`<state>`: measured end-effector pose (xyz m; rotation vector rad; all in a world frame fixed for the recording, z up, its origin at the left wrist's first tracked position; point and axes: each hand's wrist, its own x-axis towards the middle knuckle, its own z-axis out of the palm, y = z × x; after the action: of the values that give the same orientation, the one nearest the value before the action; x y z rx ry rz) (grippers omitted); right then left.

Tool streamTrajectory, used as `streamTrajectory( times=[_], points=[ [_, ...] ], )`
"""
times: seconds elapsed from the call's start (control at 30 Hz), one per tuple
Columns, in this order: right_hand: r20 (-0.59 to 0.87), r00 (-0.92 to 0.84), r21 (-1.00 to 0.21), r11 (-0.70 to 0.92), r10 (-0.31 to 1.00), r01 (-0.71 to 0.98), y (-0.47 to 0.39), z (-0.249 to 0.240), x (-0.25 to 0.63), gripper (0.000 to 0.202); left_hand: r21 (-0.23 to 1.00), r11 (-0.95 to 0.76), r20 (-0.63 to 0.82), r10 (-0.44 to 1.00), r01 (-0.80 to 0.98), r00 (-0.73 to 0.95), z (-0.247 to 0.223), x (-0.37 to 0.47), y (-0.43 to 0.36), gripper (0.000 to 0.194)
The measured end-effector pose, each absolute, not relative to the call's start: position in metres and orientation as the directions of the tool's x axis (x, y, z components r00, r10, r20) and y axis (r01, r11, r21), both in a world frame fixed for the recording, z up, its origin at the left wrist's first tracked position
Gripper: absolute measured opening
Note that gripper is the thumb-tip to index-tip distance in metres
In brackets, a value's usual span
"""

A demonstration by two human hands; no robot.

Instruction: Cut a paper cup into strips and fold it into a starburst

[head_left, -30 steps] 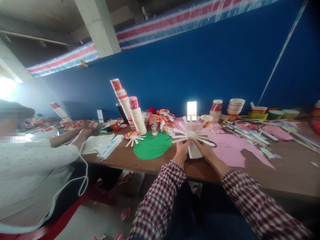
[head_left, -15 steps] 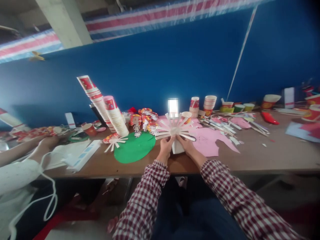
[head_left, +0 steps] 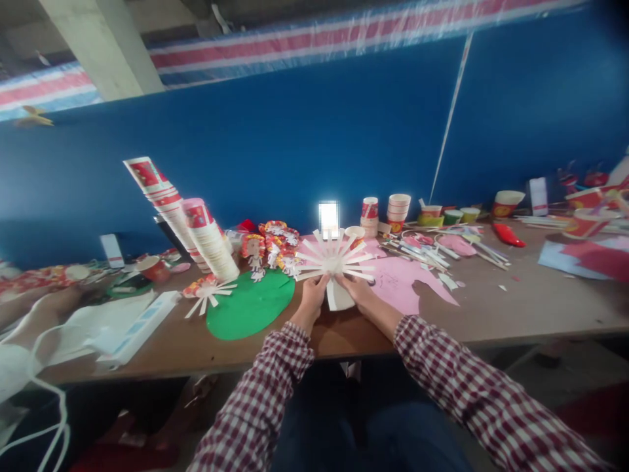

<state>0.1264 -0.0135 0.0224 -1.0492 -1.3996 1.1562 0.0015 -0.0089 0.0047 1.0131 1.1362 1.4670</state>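
A paper cup cut into strips (head_left: 334,264) fans out like a flower in front of me, its pale round base at the centre. My left hand (head_left: 313,295) pinches its lower left edge, and my right hand (head_left: 360,294) grips the lower right, the thumbs close together. Just below the fingers, on the table, a white object (head_left: 340,296) shows in part; its kind I cannot make out. Left of my hands lies a green paper oval (head_left: 250,308), and to the right a pink paper sheet (head_left: 400,282) with cut edges.
Tall stacks of paper cups (head_left: 209,239) lean at left, beside decorated cut-out figures (head_left: 272,246). A white power strip (head_left: 142,328) lies near a co-worker's arm (head_left: 44,311). Brushes and pens (head_left: 422,252), a red marker-like object (head_left: 508,235) and more cups (head_left: 398,211) are at right.
The view has shifted slightly, so the table things sit further left. Both hands still hold the cut cup, whose strips now face me a little more. The co-worker's arm shows less.
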Motion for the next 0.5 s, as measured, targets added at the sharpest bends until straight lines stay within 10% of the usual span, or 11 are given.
streamTrajectory(
  times=[0.5],
  points=[
    [0.095, -0.022, -0.883, 0.094, 0.995, 0.460, 0.058, 0.018, 0.155, 0.037, 0.931, -0.027, -0.034, 0.987, -0.364, -0.159, 0.002, 0.031, 0.046, 0.041]
  ],
)
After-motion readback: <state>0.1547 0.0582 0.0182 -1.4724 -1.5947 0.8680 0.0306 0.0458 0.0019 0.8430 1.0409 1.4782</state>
